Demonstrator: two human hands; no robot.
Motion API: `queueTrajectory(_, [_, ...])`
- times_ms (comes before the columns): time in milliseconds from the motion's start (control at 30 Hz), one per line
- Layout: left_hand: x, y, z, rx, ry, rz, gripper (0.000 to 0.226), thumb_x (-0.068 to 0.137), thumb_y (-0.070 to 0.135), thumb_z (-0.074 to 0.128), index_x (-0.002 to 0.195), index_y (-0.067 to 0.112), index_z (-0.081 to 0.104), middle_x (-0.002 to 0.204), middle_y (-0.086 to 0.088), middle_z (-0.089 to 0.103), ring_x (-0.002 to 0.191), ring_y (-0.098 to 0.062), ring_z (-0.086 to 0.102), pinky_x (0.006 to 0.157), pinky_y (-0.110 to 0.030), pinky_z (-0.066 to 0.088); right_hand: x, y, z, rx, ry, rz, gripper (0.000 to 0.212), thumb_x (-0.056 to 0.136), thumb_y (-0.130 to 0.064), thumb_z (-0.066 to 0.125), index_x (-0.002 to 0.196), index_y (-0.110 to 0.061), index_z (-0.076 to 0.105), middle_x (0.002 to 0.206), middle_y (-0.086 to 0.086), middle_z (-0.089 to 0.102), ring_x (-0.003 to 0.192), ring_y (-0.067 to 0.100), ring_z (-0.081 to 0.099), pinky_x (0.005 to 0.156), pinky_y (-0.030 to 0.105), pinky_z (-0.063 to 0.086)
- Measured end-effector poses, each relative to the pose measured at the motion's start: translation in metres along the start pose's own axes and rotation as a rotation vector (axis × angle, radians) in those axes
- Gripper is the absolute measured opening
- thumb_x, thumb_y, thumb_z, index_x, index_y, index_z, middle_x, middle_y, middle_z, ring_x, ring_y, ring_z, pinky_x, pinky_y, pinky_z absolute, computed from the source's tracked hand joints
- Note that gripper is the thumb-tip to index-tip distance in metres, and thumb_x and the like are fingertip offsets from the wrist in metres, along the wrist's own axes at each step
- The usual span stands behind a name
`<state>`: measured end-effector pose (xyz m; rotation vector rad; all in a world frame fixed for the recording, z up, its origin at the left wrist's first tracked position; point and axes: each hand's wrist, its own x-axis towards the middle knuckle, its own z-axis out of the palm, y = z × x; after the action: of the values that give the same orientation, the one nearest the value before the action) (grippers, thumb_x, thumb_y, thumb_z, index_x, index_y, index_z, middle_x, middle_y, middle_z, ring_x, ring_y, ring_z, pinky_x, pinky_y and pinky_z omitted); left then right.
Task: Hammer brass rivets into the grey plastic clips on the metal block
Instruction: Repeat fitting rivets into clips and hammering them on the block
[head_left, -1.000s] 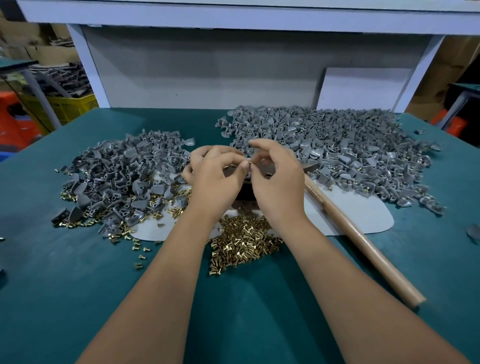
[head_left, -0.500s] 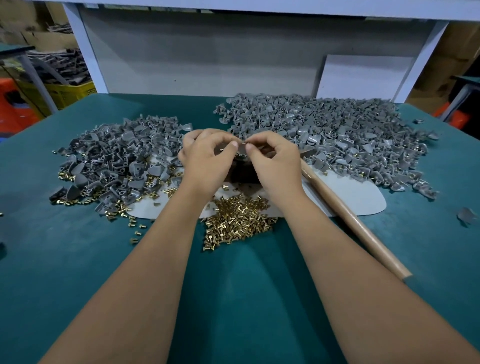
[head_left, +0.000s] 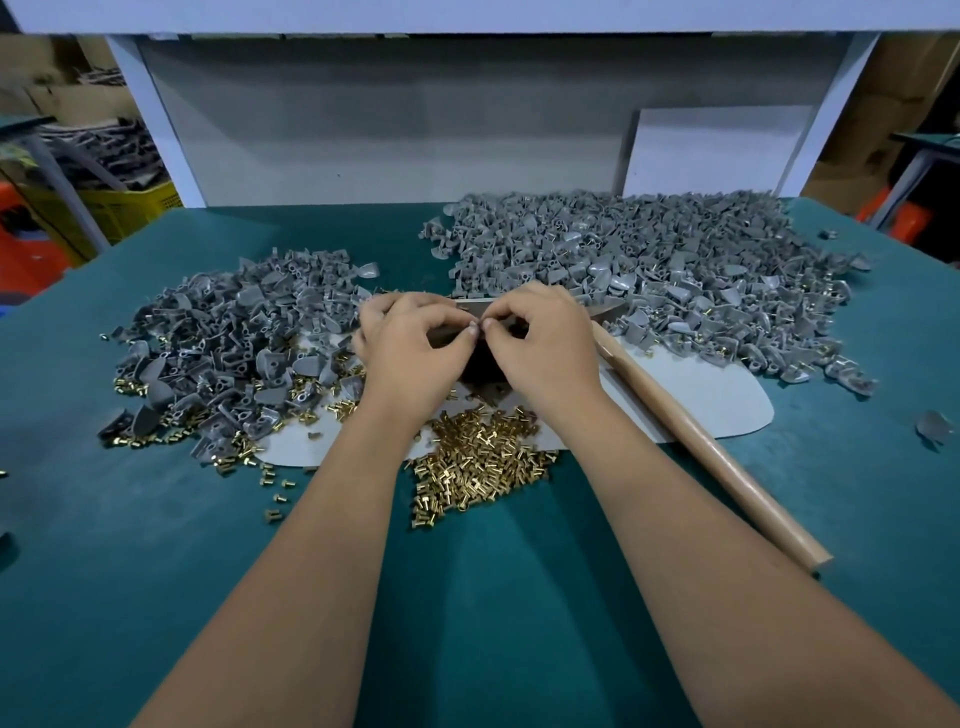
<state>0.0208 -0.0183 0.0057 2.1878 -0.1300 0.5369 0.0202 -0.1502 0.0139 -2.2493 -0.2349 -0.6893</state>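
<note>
Both hands (head_left: 475, 343) have dropped onto the metal block (head_left: 480, 364), fingertips meeting.

head cam | looks forward-down | close over green table (head_left: 519, 597)

Bare green surface (head_left: 493, 597) lies open near the person. Clip heaps (head_left: 234, 332) flank both sides, a rivet pile (head_left: 483, 462) sits centrally, and a wooden handle (head_left: 701, 447) slants across on the right.
</note>
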Motion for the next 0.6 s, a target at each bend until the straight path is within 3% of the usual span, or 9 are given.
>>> queueTrajectory(233, [-0.001, -0.003, -0.001, -0.048, 0.028, -0.032, 0.010, 0.085, 0.037, 0.073, 0.082, 0.044, 0.068, 0.105, 0.022, 0.057, 0.113, -0.004, 0.021, 0.107, -0.045, 0.028, 0.005, 0.004, -0.004, -0.018, -0.070, -0.017, 0.008, 0.084, -0.018, 0.066, 0.081, -0.021, 0.072, 0.081, -0.015, 0.058, 0.087, 0.007, 0.047, 0.081, 0.030, 0.040])
queueTrajectory(467, [-0.010, 0.005, 0.008, 0.126, 0.102, -0.144, 0.008, 0.087, 0.045, 0.068, 0.090, 0.041, 0.074, 0.120, 0.015, 0.057, 0.126, -0.020, 0.026, 0.105, -0.043, 0.021, 0.010, -0.005, -0.010, -0.219, -0.189, -0.071, 0.013, 0.088, -0.015, 0.059, 0.080, -0.023, 0.066, 0.088, -0.009, 0.061, 0.092, 0.015, 0.051, 0.082, 0.037, 0.044])
queueTrajectory(600, [-0.012, 0.009, 0.013, 0.118, 0.149, -0.179, 0.010, 0.088, 0.038, 0.068, 0.094, 0.036, 0.076, 0.124, 0.010, 0.058, 0.128, -0.021, 0.026, 0.106, -0.042, 0.021, 0.023, -0.011, -0.010, -0.306, -0.293, 0.036, 0.018, 0.088, -0.020, 0.055, 0.075, -0.031, 0.060, 0.088, -0.005, 0.062, 0.088, 0.020, 0.056, 0.076, 0.036, 0.049])
